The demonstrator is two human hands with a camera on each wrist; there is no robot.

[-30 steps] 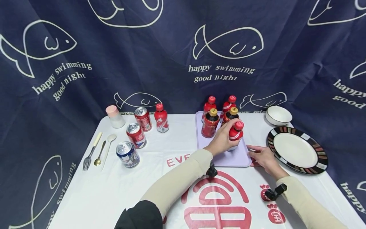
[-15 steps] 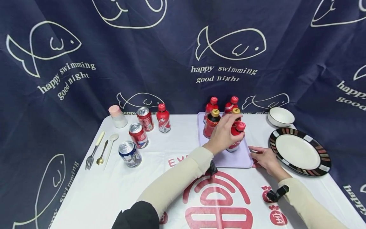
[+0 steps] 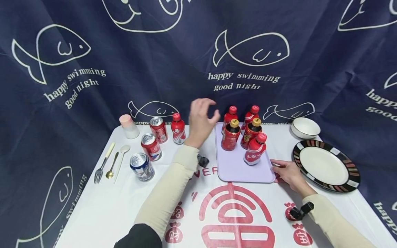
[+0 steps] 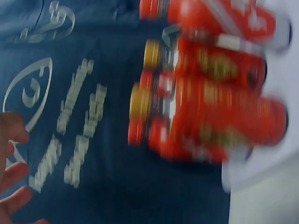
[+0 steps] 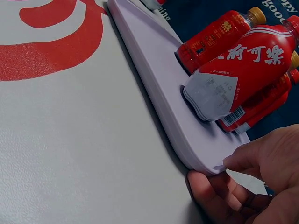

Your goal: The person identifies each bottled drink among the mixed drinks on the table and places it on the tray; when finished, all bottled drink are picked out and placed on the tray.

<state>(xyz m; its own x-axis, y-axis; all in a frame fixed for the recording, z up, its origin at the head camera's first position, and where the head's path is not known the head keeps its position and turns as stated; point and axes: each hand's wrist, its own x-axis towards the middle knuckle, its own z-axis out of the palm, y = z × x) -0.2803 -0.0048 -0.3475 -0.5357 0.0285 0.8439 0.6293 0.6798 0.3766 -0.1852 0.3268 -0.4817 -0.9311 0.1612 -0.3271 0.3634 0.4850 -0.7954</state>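
Note:
My left hand (image 3: 200, 119) is raised over the table's far part, holding nothing, its fingers and thumb curved apart. Just left of it stands a red bottle (image 3: 178, 129). My right hand (image 3: 289, 175) pinches the front right corner of a lilac tray (image 3: 243, 176); the right wrist view puts the thumb (image 5: 245, 156) on the rim and fingers underneath. On the tray, a red bottle with a white base (image 5: 233, 70) stands nearest that hand. Behind it are two gold-capped bottles (image 3: 230, 137) and two more red-capped ones (image 3: 249, 115). Motion blurs the left wrist view.
Three cans (image 3: 151, 147) and a pink-lidded jar (image 3: 129, 127) stand at the left. A fork (image 3: 103, 163) and two spoons (image 3: 112, 166) lie beside them. On the right are a dark-rimmed plate (image 3: 324, 165) and a white bowl (image 3: 305, 128). A patterned curtain (image 3: 173, 69) hangs behind the table.
My left hand has let go of the front red bottle, leaving it upright on the tray, and has moved left and up. The right hand keeps its grip on the tray's corner.

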